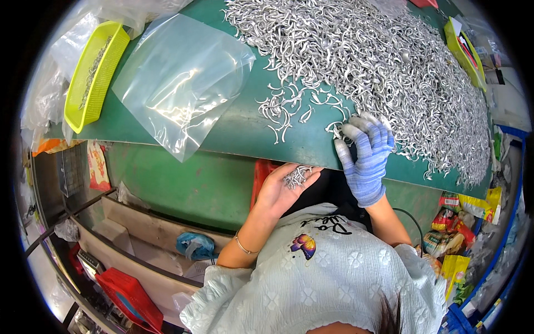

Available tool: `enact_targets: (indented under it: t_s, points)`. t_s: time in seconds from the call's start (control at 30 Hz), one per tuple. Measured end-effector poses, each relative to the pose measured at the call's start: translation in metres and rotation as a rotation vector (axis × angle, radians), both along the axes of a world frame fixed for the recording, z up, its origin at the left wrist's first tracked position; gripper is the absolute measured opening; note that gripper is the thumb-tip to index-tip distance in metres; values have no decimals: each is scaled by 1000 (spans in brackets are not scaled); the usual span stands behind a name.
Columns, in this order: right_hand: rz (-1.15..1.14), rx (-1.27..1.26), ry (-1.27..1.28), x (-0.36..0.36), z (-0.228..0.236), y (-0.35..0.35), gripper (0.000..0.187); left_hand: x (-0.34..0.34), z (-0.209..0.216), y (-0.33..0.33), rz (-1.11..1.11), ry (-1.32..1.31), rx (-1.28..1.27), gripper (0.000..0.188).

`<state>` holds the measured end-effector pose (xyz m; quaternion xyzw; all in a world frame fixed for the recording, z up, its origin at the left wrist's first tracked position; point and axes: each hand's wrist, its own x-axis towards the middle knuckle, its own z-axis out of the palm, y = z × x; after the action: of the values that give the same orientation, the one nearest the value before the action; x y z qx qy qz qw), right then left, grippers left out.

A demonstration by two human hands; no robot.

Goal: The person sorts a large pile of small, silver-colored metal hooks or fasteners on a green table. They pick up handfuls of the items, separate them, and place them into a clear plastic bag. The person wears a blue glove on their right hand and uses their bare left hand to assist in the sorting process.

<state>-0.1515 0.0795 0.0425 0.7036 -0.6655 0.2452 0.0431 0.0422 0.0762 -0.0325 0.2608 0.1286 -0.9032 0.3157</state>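
Note:
My bare left hand (276, 192), with a bracelet at its wrist, is palm up at the table's near edge. Its cupped fingers hold a small heap of curved silver metal pieces (297, 176). My right hand (366, 161) wears a blue striped glove with whitish fingertips. Its fingers are stretched out over the green table (308, 153), their tips touching the edge of a large pile of the same metal pieces (378, 67). A loose group of metal pieces (283, 106) lies left of the gloved fingers.
A clear plastic bag (183, 78) lies flat on the table's left part. Yellow baskets stand at the far left (111, 67) and far right (464, 58). Below are a red crate (130, 298), a blue bag (196, 245) and colourful packets (445, 239).

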Motion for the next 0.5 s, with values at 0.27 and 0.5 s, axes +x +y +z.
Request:
enact_targets:
  t_s: [0.27, 0.5]
  points:
    - [-53, -5, 31, -1, 12, 3, 23, 0, 2, 0, -13, -23, 18, 31]
    - [6, 2, 74, -1, 4, -5, 18, 2, 3, 2, -10, -13, -7, 30]
